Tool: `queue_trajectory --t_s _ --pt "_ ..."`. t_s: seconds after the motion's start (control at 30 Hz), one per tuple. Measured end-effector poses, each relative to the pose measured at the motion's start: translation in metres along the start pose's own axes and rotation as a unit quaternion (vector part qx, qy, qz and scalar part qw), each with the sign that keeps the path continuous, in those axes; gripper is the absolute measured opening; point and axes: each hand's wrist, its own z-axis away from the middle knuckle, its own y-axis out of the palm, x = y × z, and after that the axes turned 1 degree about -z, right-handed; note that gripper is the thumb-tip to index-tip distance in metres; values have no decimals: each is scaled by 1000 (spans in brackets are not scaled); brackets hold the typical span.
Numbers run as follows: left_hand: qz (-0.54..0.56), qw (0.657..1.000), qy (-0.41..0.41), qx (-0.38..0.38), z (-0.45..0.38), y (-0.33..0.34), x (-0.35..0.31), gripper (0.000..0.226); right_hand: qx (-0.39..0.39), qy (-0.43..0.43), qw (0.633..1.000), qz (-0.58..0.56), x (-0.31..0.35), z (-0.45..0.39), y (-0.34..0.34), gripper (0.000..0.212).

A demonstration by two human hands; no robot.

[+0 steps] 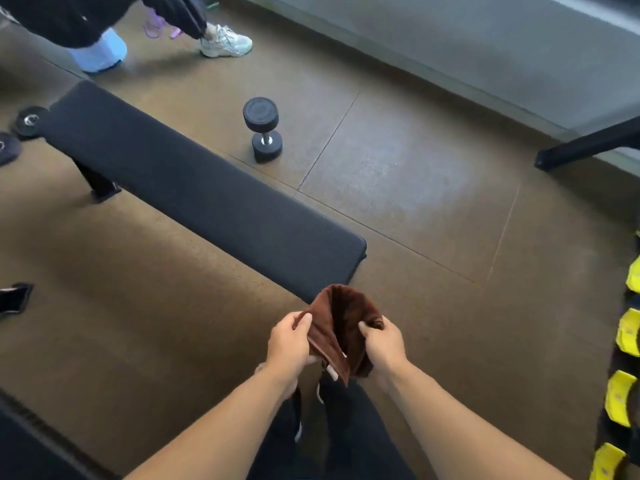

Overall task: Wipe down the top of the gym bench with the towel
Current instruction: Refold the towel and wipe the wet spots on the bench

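Head view: left hand (290,342) and right hand (382,342) each pinch the brown towel (341,327) near the bench (194,188)

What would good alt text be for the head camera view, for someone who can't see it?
Both hands, left and right, grip a brown towel just short of the near end of a black padded gym bench. A dumbbell stands on end on the brown floor beyond the bench.
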Motion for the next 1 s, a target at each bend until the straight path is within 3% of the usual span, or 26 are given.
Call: queue_trajectory --t_s 0.13,0.27,0.37,0.47,0.53,0.6,0.7,0.8,0.9,1.0 --pt "46 997 -34 -45 -74 0 -5 20 -59 -56 994 74 41 -79 16 9" --pt "80 995 -66 -7 -162 5 -5 28 -89 -144 974 150 78 -134 48 21" --pt "98 992 -73 36 -213 17 -8 25 -132 -226 944 202 85 -155 79 35" --pt "81 992 -73 65 -243 24 -11 19 -150 -309 886 313 75 -159 106 43" --pt "1 997 -57 52 -257 18 -9 15 -102 -280 840 454 57 -168 124 34" --pt "-142 990 -13 -6 -272 0 -4 13 -49 -188 824 531 31 -178 141 43" --pt "-326 939 90 -62 -291 -29 3 16 -92 -234 824 507 -6 -196 157 44" --pt "-432 867 246 -43 -310 -43 -6 33 -127 -269 793 532 -33 -226 170 57" --pt "-560 764 321 -7 -335 -43 -26 68 -102 -245 771 579 -48 -254 177 67" --pt "-696 628 349 5 -365 -34 -57 115 -112 -287 741 597 -51 -274 174 72"
